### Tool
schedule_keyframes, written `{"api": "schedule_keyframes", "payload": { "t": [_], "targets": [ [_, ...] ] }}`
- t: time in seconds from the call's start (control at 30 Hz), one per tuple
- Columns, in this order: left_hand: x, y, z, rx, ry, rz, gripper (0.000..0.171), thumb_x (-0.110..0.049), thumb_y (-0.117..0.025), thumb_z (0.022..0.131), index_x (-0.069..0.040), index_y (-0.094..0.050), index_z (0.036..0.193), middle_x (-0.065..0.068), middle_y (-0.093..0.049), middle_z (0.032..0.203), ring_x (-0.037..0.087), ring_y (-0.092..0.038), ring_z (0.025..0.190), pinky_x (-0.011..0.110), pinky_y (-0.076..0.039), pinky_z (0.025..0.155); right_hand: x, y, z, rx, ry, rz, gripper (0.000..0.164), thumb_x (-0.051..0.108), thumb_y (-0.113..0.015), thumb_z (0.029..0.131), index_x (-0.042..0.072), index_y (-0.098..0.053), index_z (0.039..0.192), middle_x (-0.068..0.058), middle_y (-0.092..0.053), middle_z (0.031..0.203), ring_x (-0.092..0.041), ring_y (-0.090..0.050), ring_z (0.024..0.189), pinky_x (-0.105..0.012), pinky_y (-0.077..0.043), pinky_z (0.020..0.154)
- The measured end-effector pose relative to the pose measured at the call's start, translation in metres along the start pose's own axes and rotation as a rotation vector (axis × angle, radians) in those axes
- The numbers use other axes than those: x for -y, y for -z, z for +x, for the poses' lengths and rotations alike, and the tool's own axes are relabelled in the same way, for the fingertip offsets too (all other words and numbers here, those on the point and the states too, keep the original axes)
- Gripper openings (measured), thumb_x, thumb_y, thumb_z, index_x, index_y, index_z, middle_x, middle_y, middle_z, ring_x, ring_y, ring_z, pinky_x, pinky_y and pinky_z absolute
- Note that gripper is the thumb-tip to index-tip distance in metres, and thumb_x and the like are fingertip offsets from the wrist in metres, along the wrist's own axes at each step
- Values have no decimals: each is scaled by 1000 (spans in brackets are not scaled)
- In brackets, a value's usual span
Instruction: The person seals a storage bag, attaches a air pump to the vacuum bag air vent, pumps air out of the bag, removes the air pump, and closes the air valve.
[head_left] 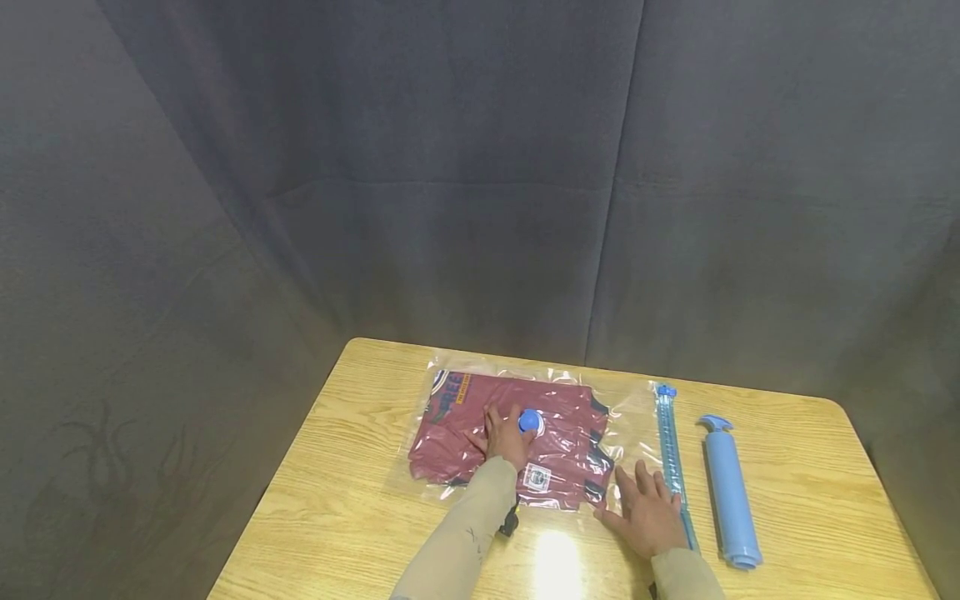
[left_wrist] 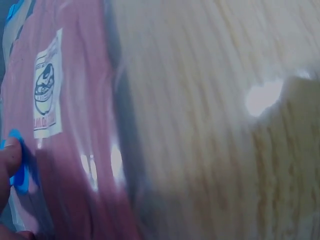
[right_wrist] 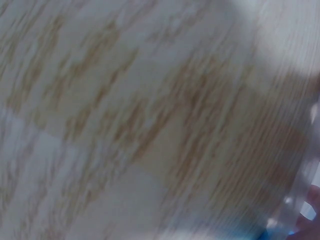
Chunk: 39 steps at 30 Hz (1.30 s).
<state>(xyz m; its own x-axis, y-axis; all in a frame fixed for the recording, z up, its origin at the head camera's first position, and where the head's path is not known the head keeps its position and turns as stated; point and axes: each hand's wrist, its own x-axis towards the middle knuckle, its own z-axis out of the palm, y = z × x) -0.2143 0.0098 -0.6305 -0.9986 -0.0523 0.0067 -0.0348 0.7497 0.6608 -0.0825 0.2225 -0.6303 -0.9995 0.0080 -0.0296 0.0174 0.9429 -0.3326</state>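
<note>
A clear vacuum storage bag (head_left: 630, 417) lies flat with a folded maroon garment (head_left: 555, 400) inside it. On the bag's upper face is a round blue valve cap (head_left: 530, 420). My left hand (head_left: 506, 439) rests on the bag just left of the cap, fingers spread, with the thumb against the cap's edge. In the left wrist view that thumb (left_wrist: 11, 157) overlaps the blue cap (left_wrist: 21, 175). With fingers spread, my right hand (head_left: 648, 512) lies over the bag's near right corner, beside the blue zip strip (head_left: 670, 437). The right wrist view is blurred and shows mostly tabletop.
A blue hand pump (head_left: 729, 496) with a T-shaped handle lies right of the bag. The wooden table (head_left: 330, 475) has its far edge near the dark grey curtain (head_left: 450, 250). A blue slider (head_left: 666, 390) sits at the strip's far end.
</note>
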Motion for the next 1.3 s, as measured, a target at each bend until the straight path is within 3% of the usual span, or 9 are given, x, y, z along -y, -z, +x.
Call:
{"api": "schedule_keyframes", "payload": {
  "t": [0.53,0.73,0.93,1.17,1.3],
  "targets": [
    [3,0,-2,38,-25,33,40,-27,-69,83,-26,-57,122,22,-25,154,44,-8,148,83,4,102,0,-2,0,-1,-1,0,85,65,-60,82,7,-45,143,-33,-29,150,-62,-27,133,-82,-20,99],
    [2,1,-2,49,-25,59,40,-27,-68,84,-25,-57,122,22,-26,154,46,-9,147,83,2,102,-1,-2,1,-15,3,7,86,65,-61,81,7,-45,143,-33,-30,150,-62,-28,132,-82,-20,99],
    [2,2,-1,65,-21,66,40,-29,-68,87,-20,-55,123,21,-26,155,44,-7,148,82,2,103,0,0,1,-23,7,2,86,65,-61,81,7,-45,142,-33,-30,150,-62,-28,132,-81,-21,99],
    [1,1,-4,18,-38,79,41,-34,-71,86,-19,-56,121,20,-29,154,45,-10,148,83,10,100,1,3,-1,-16,8,-1,85,64,-61,82,7,-45,143,-33,-29,150,-61,-27,133,-81,-19,100],
    [1,0,-5,-13,-31,85,45,-38,-73,83,-20,-57,121,22,-30,153,47,-12,146,84,8,99,3,4,-2,2,3,-2,85,65,-60,82,7,-45,143,-33,-30,150,-61,-27,133,-81,-20,100]
  ]
}}
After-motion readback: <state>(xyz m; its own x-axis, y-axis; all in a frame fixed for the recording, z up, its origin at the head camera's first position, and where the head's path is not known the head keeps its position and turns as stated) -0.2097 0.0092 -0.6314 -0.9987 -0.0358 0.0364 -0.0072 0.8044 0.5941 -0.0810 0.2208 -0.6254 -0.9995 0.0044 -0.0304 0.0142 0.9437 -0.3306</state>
